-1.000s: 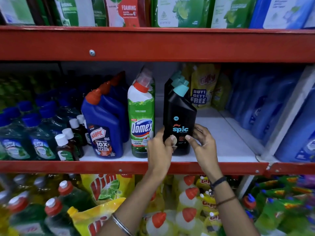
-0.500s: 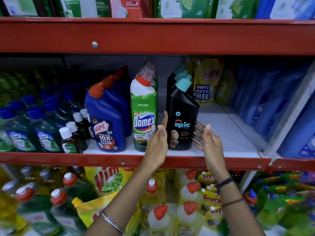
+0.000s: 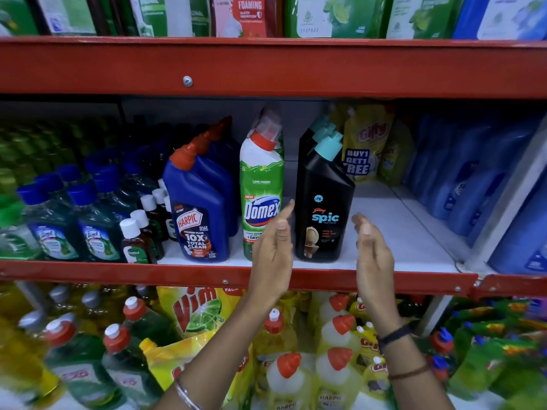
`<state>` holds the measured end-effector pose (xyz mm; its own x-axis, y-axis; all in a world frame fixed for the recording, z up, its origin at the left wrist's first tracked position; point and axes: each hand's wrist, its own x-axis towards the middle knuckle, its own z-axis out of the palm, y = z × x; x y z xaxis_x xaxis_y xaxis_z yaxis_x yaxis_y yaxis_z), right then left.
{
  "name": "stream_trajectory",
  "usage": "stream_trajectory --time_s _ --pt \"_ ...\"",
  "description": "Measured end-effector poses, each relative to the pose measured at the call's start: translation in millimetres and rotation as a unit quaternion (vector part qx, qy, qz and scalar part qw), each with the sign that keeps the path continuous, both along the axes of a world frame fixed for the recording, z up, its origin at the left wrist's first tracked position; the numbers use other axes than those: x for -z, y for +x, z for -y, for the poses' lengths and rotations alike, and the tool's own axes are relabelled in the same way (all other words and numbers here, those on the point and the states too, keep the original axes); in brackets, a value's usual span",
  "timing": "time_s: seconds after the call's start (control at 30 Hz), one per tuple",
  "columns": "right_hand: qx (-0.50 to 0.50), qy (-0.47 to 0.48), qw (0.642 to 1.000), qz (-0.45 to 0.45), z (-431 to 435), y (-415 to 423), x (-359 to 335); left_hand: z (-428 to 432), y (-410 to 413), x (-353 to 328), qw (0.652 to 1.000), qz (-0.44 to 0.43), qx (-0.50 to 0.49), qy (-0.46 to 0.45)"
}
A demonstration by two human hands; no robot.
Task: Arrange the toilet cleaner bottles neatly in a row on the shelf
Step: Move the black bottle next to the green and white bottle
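Note:
A black Spic toilet cleaner bottle (image 3: 324, 208) with a teal cap stands upright at the front of the white shelf (image 3: 393, 232), more black bottles lined up behind it. To its left stand a green-and-white Domex bottle (image 3: 260, 190) and a row of blue Harpic bottles (image 3: 196, 208) with red caps. My left hand (image 3: 273, 247) hovers in front of the gap between Domex and Spic, fingers apart, holding nothing. My right hand (image 3: 371, 247) is raised just right of the Spic bottle, also empty, not touching it.
Blue-capped green bottles (image 3: 74, 220) and small brown bottles (image 3: 139, 235) fill the shelf's left. Yellow refill pouches (image 3: 367, 143) sit at the back, blue bottles (image 3: 473, 179) to the right. A red rail (image 3: 207, 276) fronts the shelf, with dish-liquid bottles and pouches below.
Both hands let go of the black Spic bottle and drew back toward me, fingers apart. The bottle stays standing at the shelf front.

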<state>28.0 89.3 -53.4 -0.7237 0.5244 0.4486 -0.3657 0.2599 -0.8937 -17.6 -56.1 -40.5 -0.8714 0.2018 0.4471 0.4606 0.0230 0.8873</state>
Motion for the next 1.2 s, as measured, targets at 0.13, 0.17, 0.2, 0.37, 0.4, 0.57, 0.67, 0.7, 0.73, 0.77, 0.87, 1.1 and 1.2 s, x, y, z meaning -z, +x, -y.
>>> stream_trajectory --time_s 0.13,0.17,0.2,0.37,0.4,0.57,0.67,0.7,0.73,0.77,0.87,1.1,1.2 --pt "-0.011 0.007 0.995 -0.101 42.8 7.9 0.5 25.5 6.5 -2.1 0.987 -0.079 -0.109 0.088" --pt "-0.046 0.013 0.995 -0.09 53.8 5.1 1.2 31.9 5.0 -1.8 0.983 -0.094 -0.128 0.093" --pt "-0.08 0.021 0.994 -0.067 64.4 1.1 1.9 37.6 2.0 -0.9 0.982 -0.1 -0.133 0.093" --pt "-0.173 -0.001 0.985 0.025 95.7 -30.2 3.9 53.2 -15.5 8.5 0.997 -0.025 -0.075 0.026" --pt "-0.18 -0.015 0.983 0.028 97.7 -35.1 3.9 54.7 -16.9 9.6 0.998 -0.015 -0.065 0.003" --pt "-0.17 -0.045 0.984 0.021 98.4 -43.9 4.3 60.2 -20.9 8.4 0.999 -0.005 -0.031 -0.041" --pt "-0.161 -0.047 0.986 0.014 98.4 -43.2 4.5 61.8 -21.8 7.8 0.998 -0.003 -0.032 -0.057" --pt "-0.158 -0.047 0.986 0.011 98.4 -43.1 4.5 62.3 -21.7 8.1 0.997 -0.006 -0.033 -0.065" --pt "-0.154 -0.046 0.987 0.01 98.3 -43.2 4.8 62.6 -21.5 8.1 0.997 -0.009 -0.034 -0.07" --pt "-0.149 -0.044 0.988 0.009 98.5 -43.1 5.0 63.0 -21.3 8.0 0.997 -0.01 -0.033 -0.071" --pt "-0.142 -0.035 0.989 0.013 100.6 -41.3 5.1 64.5 -21.6 7.0 0.997 -0.014 -0.025 -0.073" --pt "0.015 0.068 0.997 -0.038 132.2 -20.7 18.2 80.5 -2.6 12.8 0.996 -0.049 -0.059 0.041" --pt "-0.028 0.087 0.994 -0.057 150.6 -18.6 21.4 102.3 -0.6 13.4 0.982 -0.095 -0.142 0.082"
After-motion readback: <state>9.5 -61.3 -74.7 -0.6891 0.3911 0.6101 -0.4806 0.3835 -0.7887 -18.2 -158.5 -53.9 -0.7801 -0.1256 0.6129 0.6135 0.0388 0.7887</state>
